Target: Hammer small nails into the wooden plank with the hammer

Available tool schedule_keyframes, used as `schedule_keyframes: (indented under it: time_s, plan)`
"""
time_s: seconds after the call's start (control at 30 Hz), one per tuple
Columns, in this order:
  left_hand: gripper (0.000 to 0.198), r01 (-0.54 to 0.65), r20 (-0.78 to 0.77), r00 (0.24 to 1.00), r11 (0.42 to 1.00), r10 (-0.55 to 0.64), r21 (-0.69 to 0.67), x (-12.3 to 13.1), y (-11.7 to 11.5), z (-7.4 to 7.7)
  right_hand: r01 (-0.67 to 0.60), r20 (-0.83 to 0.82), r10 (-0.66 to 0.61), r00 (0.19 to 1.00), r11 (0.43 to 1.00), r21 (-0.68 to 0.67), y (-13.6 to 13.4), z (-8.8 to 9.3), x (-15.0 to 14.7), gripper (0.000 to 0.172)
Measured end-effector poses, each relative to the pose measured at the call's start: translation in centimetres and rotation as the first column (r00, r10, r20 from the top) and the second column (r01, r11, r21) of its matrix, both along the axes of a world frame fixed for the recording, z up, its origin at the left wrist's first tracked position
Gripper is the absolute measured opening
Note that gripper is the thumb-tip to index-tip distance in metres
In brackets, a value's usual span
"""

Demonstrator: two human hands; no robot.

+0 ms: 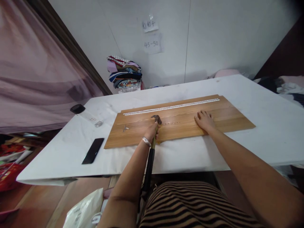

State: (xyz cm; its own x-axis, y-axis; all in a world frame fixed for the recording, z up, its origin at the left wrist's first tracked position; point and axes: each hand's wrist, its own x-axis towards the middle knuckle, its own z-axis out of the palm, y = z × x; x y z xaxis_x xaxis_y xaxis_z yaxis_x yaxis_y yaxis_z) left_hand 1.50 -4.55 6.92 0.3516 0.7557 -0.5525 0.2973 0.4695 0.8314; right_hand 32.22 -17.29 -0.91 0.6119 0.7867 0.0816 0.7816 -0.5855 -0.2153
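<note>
A long wooden board (pixel 232 118) lies on the white table (pixel 261 95). My left hand (pixel 152 130), with a silver bracelet on the wrist, is closed round the upper handle of a hammer (pixel 156 119); the metal head rests on the board near its middle and the dark handle runs back under my forearm. A short row of small nail heads (pixel 171 123) runs along the board to the right of the hammer head. My right hand (pixel 204 120) lies flat on the board, fingers spread, just right of that row. A few loose nails (pixel 125 128) lie on the board's left part.
A pale strip (pixel 171 107) runs along the board's far edge. A black phone (pixel 93 150) lies left of the board, and a clear bottle with a black cap (pixel 85 114) lies further back. Folded clothes (pixel 124 74) are stacked against the wall. A plastic bag (pixel 83 210) sits on the floor.
</note>
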Motion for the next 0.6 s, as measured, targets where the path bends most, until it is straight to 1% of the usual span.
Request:
schedule_keyframes:
  time_s: [0.17,0.33,0.47,0.6]
  plan:
    - [0.038,0.004,0.016,1.0,1.0,-0.004,-0.001,0.03,-0.31,0.39,0.006,-0.002,-0.006,1.0,1.0,-0.017,-0.04,0.22,-0.11,0.052]
    - [0.036,0.007,-0.004,1.0,1.0,-0.007,0.006,0.0,-0.17,0.26,0.002,0.006,-0.002,1.0,1.0,-0.014,-0.14,0.27,-0.15,0.053]
    - [0.037,0.026,0.018,0.999,1.0,-0.026,0.0,-0.05,-0.07,0.07,0.0,0.003,0.0,1.0,1.0,-0.013,-0.11,0.2,-0.04,0.05]
    - [0.036,0.019,0.01,1.0,1.0,-0.019,0.015,0.04,-0.13,0.01,-0.004,0.003,0.004,1.0,1.0,0.007,-0.06,0.02,0.08,0.048]
